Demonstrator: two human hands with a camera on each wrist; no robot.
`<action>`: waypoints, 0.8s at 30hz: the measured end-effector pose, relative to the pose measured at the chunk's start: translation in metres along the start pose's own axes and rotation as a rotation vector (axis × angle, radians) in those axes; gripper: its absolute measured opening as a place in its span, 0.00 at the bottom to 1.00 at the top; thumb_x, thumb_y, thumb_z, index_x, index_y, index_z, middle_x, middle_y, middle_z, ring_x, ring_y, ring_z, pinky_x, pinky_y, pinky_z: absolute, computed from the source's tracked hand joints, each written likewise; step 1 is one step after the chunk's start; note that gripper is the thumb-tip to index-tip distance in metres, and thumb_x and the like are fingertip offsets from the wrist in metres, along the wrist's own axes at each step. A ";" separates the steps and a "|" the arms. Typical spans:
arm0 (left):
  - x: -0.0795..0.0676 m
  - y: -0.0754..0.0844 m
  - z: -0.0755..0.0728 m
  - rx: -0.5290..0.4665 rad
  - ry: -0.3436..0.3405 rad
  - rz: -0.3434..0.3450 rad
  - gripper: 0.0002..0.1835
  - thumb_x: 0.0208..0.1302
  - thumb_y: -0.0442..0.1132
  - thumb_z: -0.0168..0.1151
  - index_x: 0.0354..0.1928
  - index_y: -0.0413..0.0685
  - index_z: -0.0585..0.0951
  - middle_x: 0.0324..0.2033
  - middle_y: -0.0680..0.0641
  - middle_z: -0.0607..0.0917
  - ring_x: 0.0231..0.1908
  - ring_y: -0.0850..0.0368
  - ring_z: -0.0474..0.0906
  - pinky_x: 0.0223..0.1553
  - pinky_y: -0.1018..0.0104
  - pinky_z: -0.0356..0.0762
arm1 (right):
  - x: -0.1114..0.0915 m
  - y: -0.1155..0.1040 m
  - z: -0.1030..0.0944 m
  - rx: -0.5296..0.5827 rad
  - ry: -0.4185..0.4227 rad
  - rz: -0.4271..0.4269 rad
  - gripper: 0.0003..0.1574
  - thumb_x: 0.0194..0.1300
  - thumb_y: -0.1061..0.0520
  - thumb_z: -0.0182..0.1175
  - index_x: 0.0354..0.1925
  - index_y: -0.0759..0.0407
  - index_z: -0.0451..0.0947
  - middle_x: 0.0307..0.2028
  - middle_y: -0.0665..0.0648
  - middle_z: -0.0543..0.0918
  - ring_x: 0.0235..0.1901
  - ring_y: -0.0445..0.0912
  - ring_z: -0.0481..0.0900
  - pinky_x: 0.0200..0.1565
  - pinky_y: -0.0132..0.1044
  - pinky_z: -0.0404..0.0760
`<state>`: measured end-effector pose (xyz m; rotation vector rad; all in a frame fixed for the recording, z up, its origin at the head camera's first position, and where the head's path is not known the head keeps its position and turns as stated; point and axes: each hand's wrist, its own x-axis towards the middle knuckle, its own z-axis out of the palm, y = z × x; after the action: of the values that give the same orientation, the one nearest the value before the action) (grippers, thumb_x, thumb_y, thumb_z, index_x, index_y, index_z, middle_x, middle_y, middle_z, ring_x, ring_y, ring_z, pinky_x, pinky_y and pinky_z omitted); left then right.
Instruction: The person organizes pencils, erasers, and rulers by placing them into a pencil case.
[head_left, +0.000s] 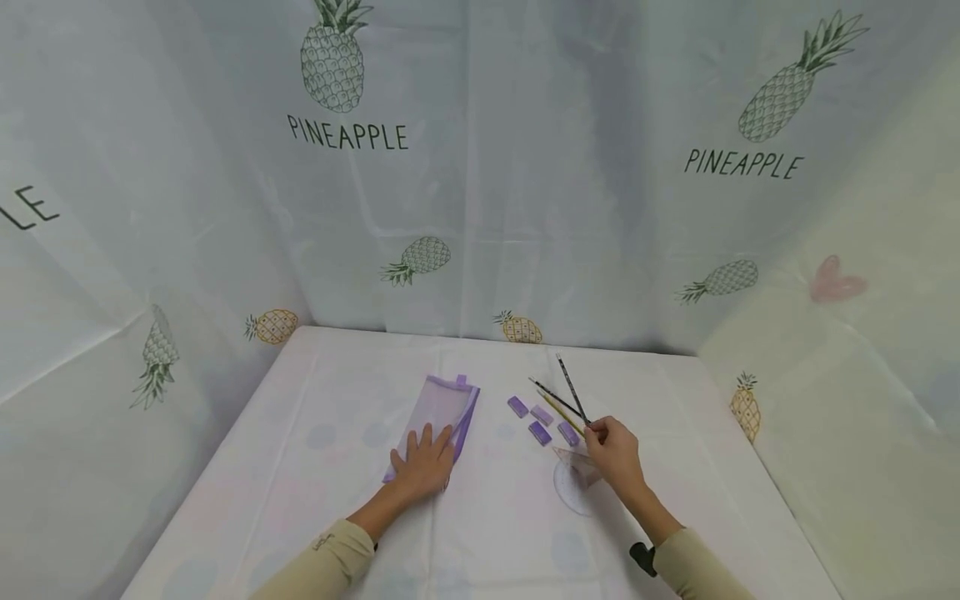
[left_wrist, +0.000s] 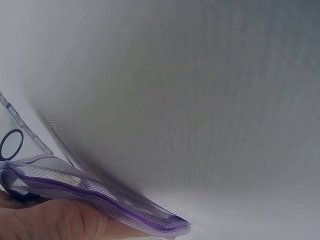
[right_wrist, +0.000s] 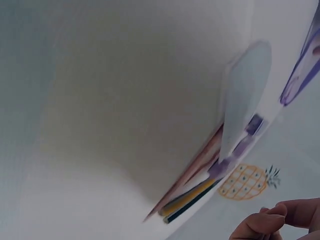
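A purple mesh zip pouch [head_left: 438, 403] lies flat on the left half of the table. Fingers spread, my left hand [head_left: 426, 463] rests on its near part; the left wrist view catches the pouch's purple zipper edge [left_wrist: 127, 212] by the hand. My right hand [head_left: 617, 450] pinches one end of a black pencil [head_left: 572, 387], whose other end points up and away. Beneath that hand lie another black pencil [head_left: 551, 393] and a yellow pencil [head_left: 558, 411]. In the right wrist view, thumb and fingertips meet; the held pencil does not show there.
Several purple erasers [head_left: 539, 432] lie between the pouch and my right hand. A clear round protractor [head_left: 572, 492] and a reddish set square [head_left: 581, 460] are near that hand. A dark loop [left_wrist: 20, 142] shows beside the pouch. Pineapple-printed cloth walls [head_left: 525, 208] enclose the table.
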<state>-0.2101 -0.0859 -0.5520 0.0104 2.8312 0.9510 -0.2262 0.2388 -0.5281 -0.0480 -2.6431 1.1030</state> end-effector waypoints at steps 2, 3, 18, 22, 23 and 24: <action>0.000 0.000 0.000 0.002 0.003 -0.001 0.28 0.77 0.51 0.35 0.74 0.53 0.65 0.75 0.34 0.57 0.74 0.27 0.44 0.64 0.19 0.35 | -0.004 -0.003 0.005 0.012 -0.019 0.020 0.06 0.63 0.63 0.61 0.35 0.67 0.80 0.25 0.57 0.81 0.22 0.41 0.73 0.21 0.29 0.72; 0.000 0.000 -0.001 0.001 0.004 -0.005 0.28 0.77 0.52 0.35 0.74 0.53 0.65 0.75 0.34 0.57 0.74 0.27 0.44 0.64 0.19 0.35 | -0.006 -0.005 0.007 0.023 -0.028 0.031 0.06 0.63 0.63 0.61 0.36 0.68 0.79 0.25 0.57 0.81 0.22 0.42 0.73 0.21 0.29 0.72; 0.000 0.000 0.001 -0.048 0.017 -0.023 0.28 0.77 0.51 0.35 0.75 0.53 0.63 0.75 0.34 0.57 0.74 0.27 0.44 0.64 0.19 0.34 | -0.031 -0.032 0.048 0.417 -0.148 0.287 0.08 0.64 0.62 0.62 0.35 0.70 0.78 0.21 0.57 0.79 0.17 0.41 0.75 0.22 0.32 0.77; 0.001 -0.001 0.001 -0.070 0.035 -0.021 0.28 0.77 0.50 0.35 0.75 0.52 0.62 0.75 0.33 0.56 0.74 0.28 0.44 0.64 0.19 0.34 | -0.040 -0.043 0.057 0.497 -0.192 0.331 0.09 0.64 0.63 0.62 0.35 0.72 0.78 0.22 0.60 0.79 0.18 0.43 0.77 0.24 0.34 0.82; 0.001 -0.001 0.001 -0.073 0.039 -0.023 0.28 0.77 0.50 0.35 0.75 0.52 0.61 0.75 0.33 0.56 0.74 0.28 0.44 0.64 0.19 0.34 | -0.042 -0.046 0.059 0.508 -0.207 0.337 0.09 0.64 0.63 0.62 0.36 0.72 0.78 0.23 0.60 0.79 0.18 0.43 0.77 0.25 0.35 0.83; 0.001 -0.001 0.001 -0.076 0.042 -0.023 0.28 0.77 0.50 0.35 0.75 0.52 0.61 0.75 0.33 0.56 0.74 0.28 0.44 0.64 0.19 0.34 | -0.044 -0.050 0.061 0.515 -0.223 0.344 0.09 0.64 0.63 0.62 0.36 0.72 0.78 0.23 0.60 0.79 0.19 0.43 0.77 0.25 0.35 0.84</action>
<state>-0.2107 -0.0858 -0.5534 -0.0515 2.8244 1.0656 -0.1962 0.1555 -0.5446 -0.2986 -2.5006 1.9760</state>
